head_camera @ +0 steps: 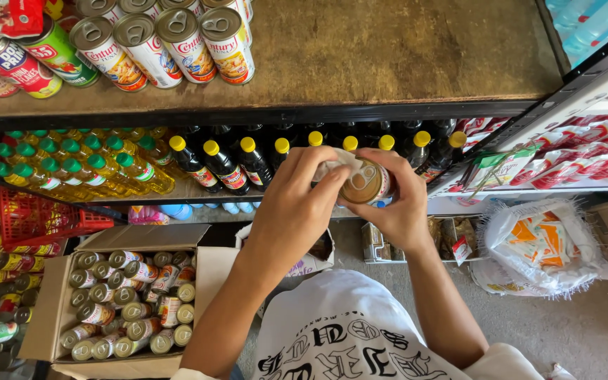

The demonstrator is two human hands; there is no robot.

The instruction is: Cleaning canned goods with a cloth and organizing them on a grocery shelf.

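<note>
Holding a small round can (366, 183) at chest height before the shelves, right hand (395, 204) wrapped around its side, lid end tilted toward the camera. Left hand (297, 207) pressing a pale cloth (336, 163) onto its upper rim, fingers curled closed.

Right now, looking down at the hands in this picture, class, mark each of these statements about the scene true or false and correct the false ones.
1. The right hand holds a can. True.
2. The left hand presses a white cloth against that can. True.
3. The cardboard box on the floor holds bottles. False: it holds cans.
4. The dark bottles have green caps. False: their caps are yellow.
5. Cans stand on the top shelf. True.
</note>
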